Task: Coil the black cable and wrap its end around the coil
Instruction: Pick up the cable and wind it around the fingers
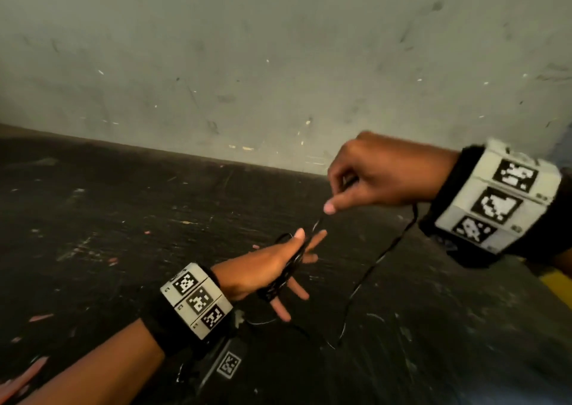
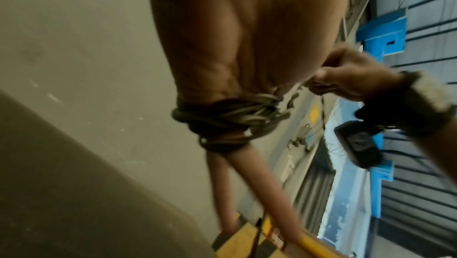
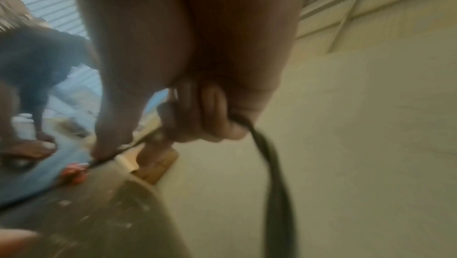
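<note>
Cable (image 1: 376,265) winds best if your straight-fingered left hand (image 1: 272,268) keeps the coil (image 1: 284,276) while your right hand (image 1: 371,175), apparently pinching it, stays taut.

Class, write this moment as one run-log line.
step: coiling | left hand: open, cable coil round fingers | right hand: pinching cable, pulling taut | loose length: trails onto table | end: unwrapped

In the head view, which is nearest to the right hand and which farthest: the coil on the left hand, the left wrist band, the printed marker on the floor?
From the right hand:
1. The coil, wound around the left hand's fingers, just below-left.
2. The left wrist band, further down-left.
3. The printed marker on the floor, lowest, near the forearm.
</note>
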Available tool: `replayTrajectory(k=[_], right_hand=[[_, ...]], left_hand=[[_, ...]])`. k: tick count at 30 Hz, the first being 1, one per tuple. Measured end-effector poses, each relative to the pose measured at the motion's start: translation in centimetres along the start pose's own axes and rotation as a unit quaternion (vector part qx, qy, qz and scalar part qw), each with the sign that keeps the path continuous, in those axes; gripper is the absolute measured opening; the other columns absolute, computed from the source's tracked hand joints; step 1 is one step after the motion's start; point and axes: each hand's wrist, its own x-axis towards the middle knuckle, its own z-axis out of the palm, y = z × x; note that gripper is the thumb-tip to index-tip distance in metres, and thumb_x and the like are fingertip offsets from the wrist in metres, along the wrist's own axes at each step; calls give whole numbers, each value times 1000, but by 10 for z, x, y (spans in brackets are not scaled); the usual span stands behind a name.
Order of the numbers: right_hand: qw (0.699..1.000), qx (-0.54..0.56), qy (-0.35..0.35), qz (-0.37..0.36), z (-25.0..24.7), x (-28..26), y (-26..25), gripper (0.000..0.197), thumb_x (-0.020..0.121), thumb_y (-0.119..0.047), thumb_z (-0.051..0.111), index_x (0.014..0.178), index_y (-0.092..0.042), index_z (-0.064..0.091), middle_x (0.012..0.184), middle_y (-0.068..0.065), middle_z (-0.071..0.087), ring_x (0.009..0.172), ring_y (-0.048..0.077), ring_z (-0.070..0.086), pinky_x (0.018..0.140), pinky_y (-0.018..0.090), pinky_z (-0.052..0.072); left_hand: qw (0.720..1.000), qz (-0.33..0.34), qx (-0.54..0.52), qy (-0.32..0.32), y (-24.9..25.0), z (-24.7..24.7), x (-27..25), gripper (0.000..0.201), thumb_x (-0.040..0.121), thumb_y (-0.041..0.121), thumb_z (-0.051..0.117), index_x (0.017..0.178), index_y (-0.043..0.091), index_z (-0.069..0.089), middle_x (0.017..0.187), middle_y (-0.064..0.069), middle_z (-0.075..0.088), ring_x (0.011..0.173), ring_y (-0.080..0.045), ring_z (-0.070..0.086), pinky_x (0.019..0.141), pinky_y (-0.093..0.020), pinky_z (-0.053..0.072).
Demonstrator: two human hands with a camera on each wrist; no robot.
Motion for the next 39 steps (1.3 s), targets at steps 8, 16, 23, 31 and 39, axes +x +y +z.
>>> replayTrajectory(k=[8,16,23,31,39], right_hand=[[992,59,107,19,25,12,52,41,73,-54,61,58,-16,60,45,-5,49,43,7,42,48,25,32],[939,290,167,76,154,11,23,31,93,-15,40,89,-1,67,84,6,70,81,8,63,75,28,49],[956,260,112,71,158,18,-28,17,91,-18,51,98,-6,61,60,-15,45,55,3,43,60,24,35],[988,126,-4,94,70,-4,-22,15,85,-25,63,81,-12,71,66,-6,61,61,5,56,56,19,40],[995,-29,68,69,-7,-1,29,31,75,-46,69,57,-24,57,54,-7,53,54,7,50,56,31,42]], left_hand=[[983,76,-103,-128,26,13,-28,59,82,68,15,139,55,27,152,-2,36,119,-44,54,63,-43,60],[927,223,-294,-62,56,-9,-10,56,88,65,17,142,50,23,150,-10,39,104,-40,65,55,-40,61],[918,250,-281,122,63,-31,16,57,89,65,11,144,50,7,156,-11,26,98,-35,68,67,-47,60],[966,158,-71,192,26,-29,25,52,90,61,15,141,56,4,159,-4,17,95,-33,68,65,-48,60],[999,30,-27,-2,4,5,14,69,74,78,10,140,57,10,157,-4,23,92,-30,68,67,-46,60]])
